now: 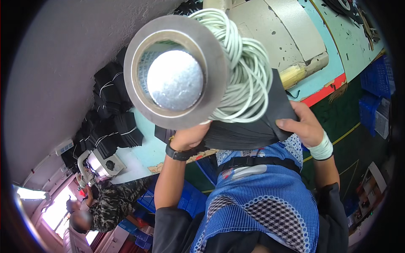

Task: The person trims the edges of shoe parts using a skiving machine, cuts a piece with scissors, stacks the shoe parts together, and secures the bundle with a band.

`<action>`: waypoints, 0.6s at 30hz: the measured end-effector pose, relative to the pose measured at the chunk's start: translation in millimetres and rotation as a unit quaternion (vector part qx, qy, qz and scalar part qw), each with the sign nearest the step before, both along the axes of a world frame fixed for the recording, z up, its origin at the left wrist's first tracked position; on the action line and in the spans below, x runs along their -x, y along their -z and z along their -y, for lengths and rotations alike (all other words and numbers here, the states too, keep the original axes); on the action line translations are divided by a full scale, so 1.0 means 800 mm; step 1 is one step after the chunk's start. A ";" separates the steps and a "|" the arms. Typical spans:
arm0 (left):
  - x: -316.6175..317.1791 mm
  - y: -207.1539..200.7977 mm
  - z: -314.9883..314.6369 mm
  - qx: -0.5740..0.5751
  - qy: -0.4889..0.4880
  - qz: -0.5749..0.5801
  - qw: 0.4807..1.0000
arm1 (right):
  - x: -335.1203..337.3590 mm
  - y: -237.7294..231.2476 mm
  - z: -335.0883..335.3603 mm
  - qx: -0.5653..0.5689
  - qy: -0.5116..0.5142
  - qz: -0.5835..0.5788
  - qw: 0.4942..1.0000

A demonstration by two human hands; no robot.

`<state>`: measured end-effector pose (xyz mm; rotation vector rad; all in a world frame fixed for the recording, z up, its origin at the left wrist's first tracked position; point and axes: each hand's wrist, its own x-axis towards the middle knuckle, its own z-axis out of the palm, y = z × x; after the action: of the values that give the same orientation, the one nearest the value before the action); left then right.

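Two foreground hands [189,137] [307,126], one silver disc [175,80]

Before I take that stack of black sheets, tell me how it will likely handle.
The stack of black sheets may slip apart: its edges fan out, with no tie visible. Single sheets likely flex, since their edges look thin. Together they may feel fairly weighty, with many layers packed between the left hand and right hand.

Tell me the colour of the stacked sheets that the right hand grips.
Dark, near-black grey; the stacked sheets show in the head view.
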<state>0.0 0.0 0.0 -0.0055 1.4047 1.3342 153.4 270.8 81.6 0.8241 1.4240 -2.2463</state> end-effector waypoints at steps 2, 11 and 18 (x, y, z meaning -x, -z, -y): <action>-0.012 -0.013 -0.006 0.052 -0.043 -0.061 0.996 | 0.000 -0.008 -0.006 -0.018 -0.003 -0.011 1.000; -0.002 0.022 0.023 0.096 -0.111 0.064 0.987 | 0.011 -0.005 0.002 -0.032 -0.009 -0.018 0.999; 0.006 -0.047 -0.001 -0.027 -0.178 0.079 0.980 | 0.015 -0.003 0.010 -0.029 -0.014 -0.006 0.999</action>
<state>-4.6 0.7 37.3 -0.3337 1.2688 1.6271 141.5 263.1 83.9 0.8057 1.5038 -2.2019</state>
